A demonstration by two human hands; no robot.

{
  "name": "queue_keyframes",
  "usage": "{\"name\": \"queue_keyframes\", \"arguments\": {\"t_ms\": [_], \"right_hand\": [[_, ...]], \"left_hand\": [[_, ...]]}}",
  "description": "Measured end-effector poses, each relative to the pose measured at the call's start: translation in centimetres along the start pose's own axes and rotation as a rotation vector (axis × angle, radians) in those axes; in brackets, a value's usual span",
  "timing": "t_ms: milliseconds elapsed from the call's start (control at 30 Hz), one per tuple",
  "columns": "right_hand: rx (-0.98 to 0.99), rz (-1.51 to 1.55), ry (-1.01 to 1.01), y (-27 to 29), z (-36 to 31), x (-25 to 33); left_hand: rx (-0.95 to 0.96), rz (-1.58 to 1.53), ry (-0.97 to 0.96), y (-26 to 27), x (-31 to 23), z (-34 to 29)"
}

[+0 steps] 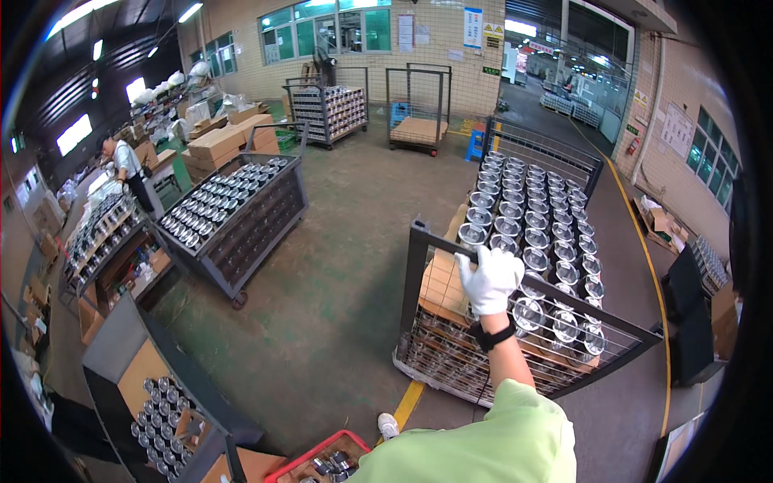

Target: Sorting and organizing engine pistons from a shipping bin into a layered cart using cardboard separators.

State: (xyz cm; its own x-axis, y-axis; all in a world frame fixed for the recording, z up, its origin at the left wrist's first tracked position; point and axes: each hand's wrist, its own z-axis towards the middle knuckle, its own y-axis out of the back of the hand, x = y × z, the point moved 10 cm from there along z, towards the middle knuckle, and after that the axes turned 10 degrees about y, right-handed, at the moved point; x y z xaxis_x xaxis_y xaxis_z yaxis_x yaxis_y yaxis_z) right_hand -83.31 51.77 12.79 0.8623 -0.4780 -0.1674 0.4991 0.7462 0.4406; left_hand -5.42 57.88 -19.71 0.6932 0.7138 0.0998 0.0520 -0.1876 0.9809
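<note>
My right hand (492,282), in a white glove with a black band at the wrist, is closed over the dark top rail (436,237) of a wire-mesh cart. Inside that cart stand many rows of shiny round metal parts (535,236) with dark sides. Brown cardboard (441,283) lies near the hand, at the cart's left corner, and more layers of parts show through the mesh below. My left hand is out of view.
At left stands a dark wheeled cart (258,225) of similar parts, with a person (129,165) beyond it. A red crate (342,443) and a bin of metal parts (161,427) are near me. Farther off are a mesh cart (419,129) and blue stools (475,145).
</note>
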Motion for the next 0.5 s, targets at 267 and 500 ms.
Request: {"name": "queue_keyframes", "arguments": {"t_ms": [267, 500], "right_hand": [[0.045, 0.127, -0.059, -1.7, 0.3, 0.2], [0.127, 0.143, -0.091, -2.4, 0.0, 0.2]], "left_hand": [[0.083, 0.093, 0.083, -3.5, 0.0, 2.9], [0.114, 0.296, -0.519, -9.8, -10.4, 12.4]]}}
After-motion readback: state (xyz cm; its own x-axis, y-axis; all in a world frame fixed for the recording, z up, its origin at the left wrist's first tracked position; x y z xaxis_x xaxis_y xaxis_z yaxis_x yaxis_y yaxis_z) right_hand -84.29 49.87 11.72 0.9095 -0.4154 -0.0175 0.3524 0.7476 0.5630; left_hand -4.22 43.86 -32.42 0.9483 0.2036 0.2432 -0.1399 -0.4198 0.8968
